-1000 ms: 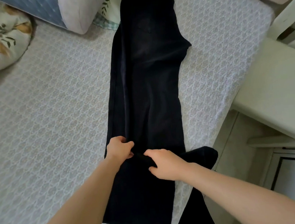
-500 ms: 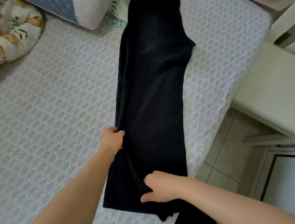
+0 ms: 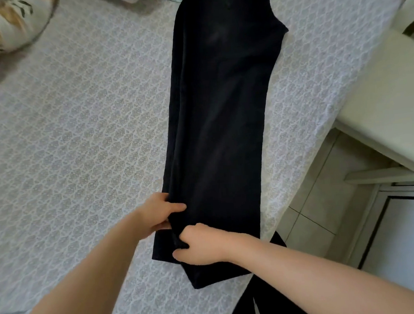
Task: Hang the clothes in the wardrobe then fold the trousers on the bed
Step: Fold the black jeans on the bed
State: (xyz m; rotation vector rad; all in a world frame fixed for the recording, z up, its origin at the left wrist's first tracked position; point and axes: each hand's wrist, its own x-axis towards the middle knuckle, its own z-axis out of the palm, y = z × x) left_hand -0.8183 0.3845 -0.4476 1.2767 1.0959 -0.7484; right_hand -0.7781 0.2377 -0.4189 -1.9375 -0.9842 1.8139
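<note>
Lower centre of frame: my left hand (image 3: 161,213) pinches the black trousers' (image 3: 220,121) left edge, my right hand (image 3: 203,247) grips cloth just below, drawn closer than moments ago. The trousers lie lengthwise on the bed (image 3: 76,142), seemingly ready for folding.

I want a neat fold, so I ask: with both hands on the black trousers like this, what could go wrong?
The left hand and right hand pinch the trousers close together at one edge; lifting there may bunch the cloth and skew the fold. The leg ends lie near the edge of the bed, so a pull could drag them onto the floor.
</note>
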